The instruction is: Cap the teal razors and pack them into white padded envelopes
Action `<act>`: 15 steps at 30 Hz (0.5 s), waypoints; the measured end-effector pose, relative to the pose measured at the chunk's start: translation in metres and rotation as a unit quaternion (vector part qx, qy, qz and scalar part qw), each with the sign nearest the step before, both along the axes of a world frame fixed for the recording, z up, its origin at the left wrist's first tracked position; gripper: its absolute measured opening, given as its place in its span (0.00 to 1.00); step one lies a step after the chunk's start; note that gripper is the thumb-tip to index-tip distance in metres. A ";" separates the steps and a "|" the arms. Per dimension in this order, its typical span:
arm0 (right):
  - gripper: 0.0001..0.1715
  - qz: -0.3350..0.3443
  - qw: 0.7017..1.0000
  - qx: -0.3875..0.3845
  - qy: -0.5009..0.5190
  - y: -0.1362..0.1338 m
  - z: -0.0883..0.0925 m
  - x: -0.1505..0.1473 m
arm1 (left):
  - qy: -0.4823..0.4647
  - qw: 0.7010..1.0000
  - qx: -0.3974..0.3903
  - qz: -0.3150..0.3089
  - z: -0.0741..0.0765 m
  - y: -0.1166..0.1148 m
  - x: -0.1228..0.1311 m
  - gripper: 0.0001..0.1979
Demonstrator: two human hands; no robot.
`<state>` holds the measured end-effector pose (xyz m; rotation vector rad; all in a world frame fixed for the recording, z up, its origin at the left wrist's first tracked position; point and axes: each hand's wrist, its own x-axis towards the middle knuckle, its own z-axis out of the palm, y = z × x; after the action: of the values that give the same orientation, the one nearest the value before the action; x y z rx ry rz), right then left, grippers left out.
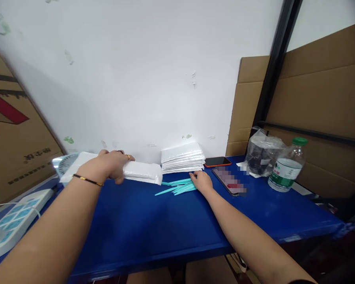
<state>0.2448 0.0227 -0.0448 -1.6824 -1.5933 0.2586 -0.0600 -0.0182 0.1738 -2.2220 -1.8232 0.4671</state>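
Note:
My left hand (114,165) is closed over a white padded mailer (143,172), on the left of the table and beside a small fan (65,167). The packet's right end sticks out past my fingers. On the blue tabletop (148,225), my right hand (202,182) has its fingers curled on the right end of a loose bunch of turquoise plastic strips (177,187). Their tips fan out to the left, and my fingertips are partly hidden. Just behind the strips, a stack of several flat white mailers (183,157) lies against the wall.
A phone with an orange edge (217,161) and a second phone (225,180) lie right of the stack. Farther right stand a cup in a plastic bag (260,156) and a green-capped bottle (286,167). A power strip (19,223) sits at the left edge, near a cardboard box (17,134).

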 end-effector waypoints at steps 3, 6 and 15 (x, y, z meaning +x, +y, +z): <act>0.18 0.012 1.000 0.006 0.005 0.001 -0.001 0.000 | -0.030 0.999 -0.019 0.025 -0.016 0.011 -0.026 0.40; 0.18 0.027 1.000 0.010 0.005 0.000 -0.001 -0.001 | -0.070 0.994 -0.070 0.044 -0.047 0.021 -0.050 0.41; 0.21 0.123 0.992 -0.004 0.005 -0.005 0.007 -0.007 | -0.230 0.972 -0.005 -0.054 -0.136 0.016 -0.009 0.35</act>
<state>0.2374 0.0174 -0.0382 -1.4878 -1.7949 0.3972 -0.0695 -0.0025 0.0375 -2.5810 -1.8843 -0.0715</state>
